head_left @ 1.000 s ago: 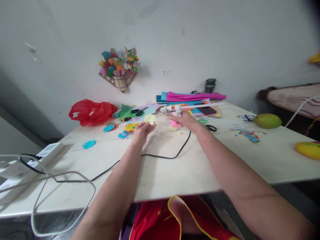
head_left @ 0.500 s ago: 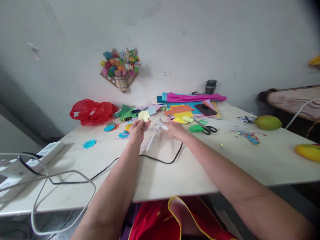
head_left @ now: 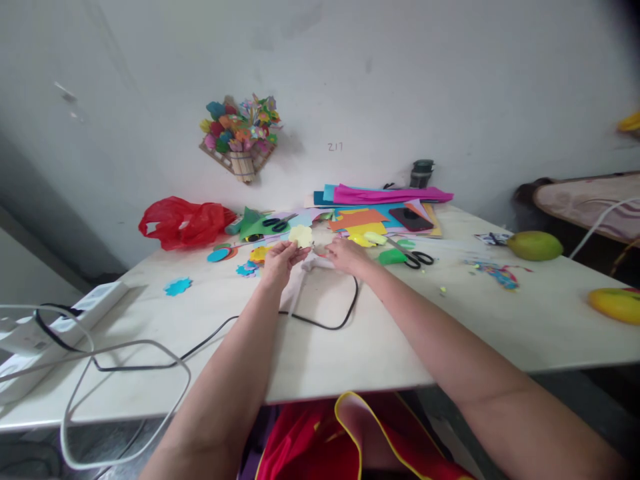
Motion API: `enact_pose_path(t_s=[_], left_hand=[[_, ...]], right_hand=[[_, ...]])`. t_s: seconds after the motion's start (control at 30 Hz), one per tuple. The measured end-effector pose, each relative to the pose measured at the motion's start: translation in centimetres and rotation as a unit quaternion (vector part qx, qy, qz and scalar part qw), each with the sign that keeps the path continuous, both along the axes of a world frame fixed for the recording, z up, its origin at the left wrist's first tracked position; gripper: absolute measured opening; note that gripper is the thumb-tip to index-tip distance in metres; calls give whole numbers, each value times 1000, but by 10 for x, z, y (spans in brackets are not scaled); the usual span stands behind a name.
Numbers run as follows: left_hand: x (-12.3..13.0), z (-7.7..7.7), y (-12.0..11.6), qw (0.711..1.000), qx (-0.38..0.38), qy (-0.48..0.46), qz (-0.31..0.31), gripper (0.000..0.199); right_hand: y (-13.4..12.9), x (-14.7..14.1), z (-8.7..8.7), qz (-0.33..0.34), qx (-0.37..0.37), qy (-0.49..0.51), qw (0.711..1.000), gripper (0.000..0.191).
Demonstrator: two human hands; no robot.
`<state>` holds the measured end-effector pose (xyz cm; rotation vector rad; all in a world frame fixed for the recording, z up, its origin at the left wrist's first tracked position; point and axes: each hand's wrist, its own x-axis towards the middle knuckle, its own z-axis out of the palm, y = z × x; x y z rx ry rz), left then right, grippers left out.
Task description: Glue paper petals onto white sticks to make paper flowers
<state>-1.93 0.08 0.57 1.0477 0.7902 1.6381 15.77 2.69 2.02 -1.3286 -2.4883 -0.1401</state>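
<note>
Pinched between the thumb and fingers of my left hand (head_left: pixel 280 263) is a pale yellow flower-shaped paper cutout (head_left: pixel 301 235), raised above the table. My right hand (head_left: pixel 347 255) is closed around a small white glue gun (head_left: pixel 317 263); its trigger side is hidden by my fingers. The gun's tip is close to the flower, and I cannot tell whether they touch. A translucent glue stick (head_left: pixel 296 297) juts out of the gun towards me. Its black cord (head_left: pixel 320 325) loops across the table. Yellow and blue flower cutouts (head_left: pixel 246 269) lie beside my left hand.
Coloured paper sheets (head_left: pixel 357 220), a phone (head_left: pixel 411 219) and scissors (head_left: pixel 417 259) lie behind and right of my hands. A red plastic bag (head_left: pixel 183 223), a blue flower cutout (head_left: pixel 178 287) and a power strip (head_left: pixel 103 298) are at left. Mangoes (head_left: pixel 535 245) sit at right.
My left hand has moved right with the yellow flower, which is now lower and closer to the glue gun. The gun has shifted and turned slightly, and its glue stick points further down.
</note>
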Motion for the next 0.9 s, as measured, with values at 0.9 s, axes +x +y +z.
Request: enact_pose_path(t_s=[0.9], left_hand=[[3,-5,0,998,-12,42,-48,25]], right_hand=[[1,52,25,-95,-265,-31,959,9]])
